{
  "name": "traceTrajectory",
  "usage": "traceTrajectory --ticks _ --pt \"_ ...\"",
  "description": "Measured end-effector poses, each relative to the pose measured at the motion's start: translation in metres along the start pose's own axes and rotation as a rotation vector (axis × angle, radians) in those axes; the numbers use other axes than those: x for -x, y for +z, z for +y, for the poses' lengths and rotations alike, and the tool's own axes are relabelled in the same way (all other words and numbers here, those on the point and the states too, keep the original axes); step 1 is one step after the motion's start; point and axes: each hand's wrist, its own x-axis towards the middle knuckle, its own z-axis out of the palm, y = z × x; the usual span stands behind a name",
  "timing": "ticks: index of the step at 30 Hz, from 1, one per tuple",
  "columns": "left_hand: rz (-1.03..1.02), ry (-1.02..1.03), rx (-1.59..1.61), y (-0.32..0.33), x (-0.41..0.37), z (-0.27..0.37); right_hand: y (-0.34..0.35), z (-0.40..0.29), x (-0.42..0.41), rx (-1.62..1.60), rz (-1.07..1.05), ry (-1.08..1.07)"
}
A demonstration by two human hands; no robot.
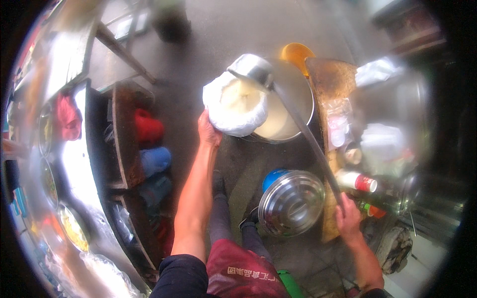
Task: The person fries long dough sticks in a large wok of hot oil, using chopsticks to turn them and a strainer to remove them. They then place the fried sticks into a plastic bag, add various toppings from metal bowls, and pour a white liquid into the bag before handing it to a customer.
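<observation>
My left hand (209, 128) grips the side of a bowl (238, 123) wrapped in a white plastic bag. Pale, creamy food (238, 96) fills it. In my right hand (348, 218) is the far end of a long-handled metal ladle (315, 143). The ladle's cup (251, 69) is tipped over the bowl's far rim. Behind and to the right of the bowl stands a large metal pot (312, 108) holding pale liquid (277, 123); the bowl hides part of its left side.
A round metal lid (292, 205) leans by a blue container (274, 178) near my feet. Right of the pot, a wooden board (329, 227) bears paper cups (356, 180) and plastic packaging (337, 123). An orange basin (298, 54) sits behind. At left runs a counter (80, 164) with dishes.
</observation>
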Motion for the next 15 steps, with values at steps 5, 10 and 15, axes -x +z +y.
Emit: traceTrajectory --ticks 5,10,15 --pt "-0.028 0.002 -0.08 -0.011 -0.005 -0.005 0.018 0.015 0.007 0.03 0.042 -0.078" --pt "-0.014 -0.011 -0.067 -0.01 -0.006 -0.001 0.025 0.01 0.021 -1.04 -0.03 0.756" --pt "-0.012 -0.015 -0.054 0.003 -0.005 0.018 0.071 0.028 -0.054 -0.996 -0.142 0.808"
